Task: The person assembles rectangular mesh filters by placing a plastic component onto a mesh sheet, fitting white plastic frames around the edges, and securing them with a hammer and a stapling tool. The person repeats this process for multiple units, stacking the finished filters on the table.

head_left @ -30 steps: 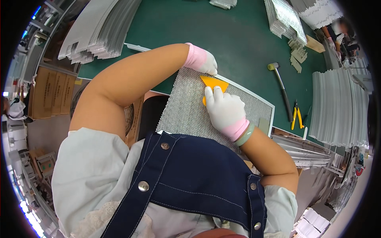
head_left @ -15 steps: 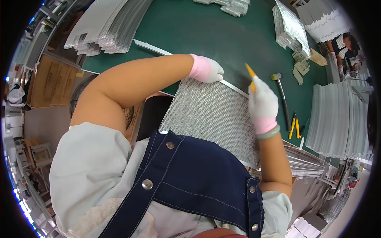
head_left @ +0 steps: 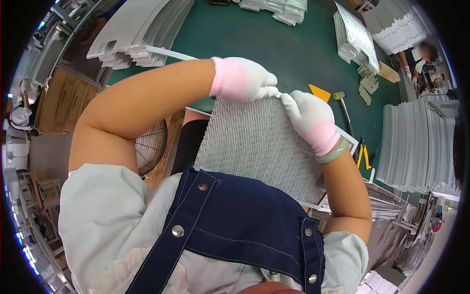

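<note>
A silvery honeycomb mesh panel (head_left: 254, 142) lies in front of my body, its near edge against my apron. A thin white frame strip (head_left: 174, 54) runs along its far edge. My left hand (head_left: 252, 81), in a white glove with a pink cuff, is closed with its fingers pinching the strip near the middle. Close beside it my right hand (head_left: 308, 115), gloved alike, pinches the same strip between thumb and fingers. A yellow triangular scraper (head_left: 319, 93) lies on the green table just beyond my right hand. The mesh under the fingertips is partly hidden.
A hammer (head_left: 344, 110) and yellow-handled pliers (head_left: 363, 156) lie on the green table (head_left: 274, 49) at the right. Stacked mesh sheets (head_left: 142, 29) stand far left, with more stacks (head_left: 416, 147) at right. A floor fan (head_left: 151, 147) sits low left. Another person (head_left: 416, 59) works far right.
My right hand has put down the yellow scraper and moved left onto the strip beside my left hand. The strip's left end has shifted up and left.
</note>
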The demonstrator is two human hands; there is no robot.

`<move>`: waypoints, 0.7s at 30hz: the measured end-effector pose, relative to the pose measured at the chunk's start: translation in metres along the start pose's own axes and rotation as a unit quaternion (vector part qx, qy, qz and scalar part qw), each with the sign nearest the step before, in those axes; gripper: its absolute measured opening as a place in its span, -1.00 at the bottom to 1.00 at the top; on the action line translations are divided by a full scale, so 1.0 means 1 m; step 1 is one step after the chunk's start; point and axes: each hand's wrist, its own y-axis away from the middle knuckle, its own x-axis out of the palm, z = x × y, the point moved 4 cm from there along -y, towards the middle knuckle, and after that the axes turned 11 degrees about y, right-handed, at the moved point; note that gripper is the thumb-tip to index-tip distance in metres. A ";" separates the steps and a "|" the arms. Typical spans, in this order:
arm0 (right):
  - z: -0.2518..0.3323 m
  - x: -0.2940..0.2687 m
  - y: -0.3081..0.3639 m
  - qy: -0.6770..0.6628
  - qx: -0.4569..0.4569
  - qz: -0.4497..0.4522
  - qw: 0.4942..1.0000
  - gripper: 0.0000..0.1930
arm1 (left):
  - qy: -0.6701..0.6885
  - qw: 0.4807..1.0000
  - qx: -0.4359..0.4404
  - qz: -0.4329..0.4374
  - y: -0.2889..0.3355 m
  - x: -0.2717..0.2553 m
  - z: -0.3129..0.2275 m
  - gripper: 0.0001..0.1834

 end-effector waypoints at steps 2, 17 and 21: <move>-0.005 0.004 -0.002 -0.062 -0.019 0.038 0.997 -0.47 | -0.040 0.998 0.032 -0.042 0.009 0.004 -0.002 -0.56; 0.016 0.001 0.019 0.005 -0.031 -0.044 0.999 -0.59 | -0.004 1.000 0.005 -0.002 0.045 0.003 0.016 -0.70; 0.008 0.012 0.009 -0.093 -0.041 0.021 0.995 -0.57 | 0.114 0.989 -0.045 0.078 0.042 -0.007 0.027 -0.70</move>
